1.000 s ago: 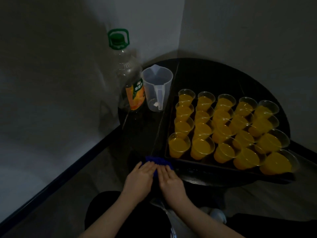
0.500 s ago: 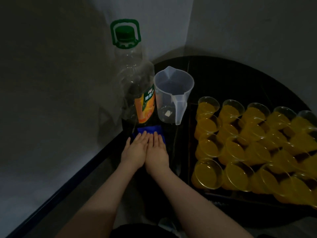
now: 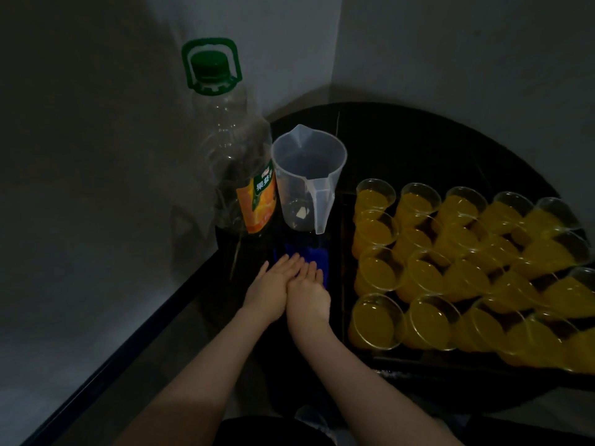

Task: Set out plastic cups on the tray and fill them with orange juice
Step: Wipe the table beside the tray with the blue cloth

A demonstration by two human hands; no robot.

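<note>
Dim grey walls meet in a corner behind a round, glossy black table (image 3: 418, 136). Near its front edge the left hand (image 3: 269, 292) and right hand (image 3: 309, 296) lie side by side, touching, fingers straight and flat on a blue cloth (image 3: 317, 257). Just beyond stands a clear plastic measuring jug (image 3: 307, 178) with a spout and squared handle, beside a tall, ribbed, nearly empty juice bottle (image 3: 240, 162) with a green cap, green carry loop and orange label. To the right, a dark tray (image 3: 418, 362) holds rows of thin clear plastic cups (image 3: 376, 320) filled with orange juice.
</note>
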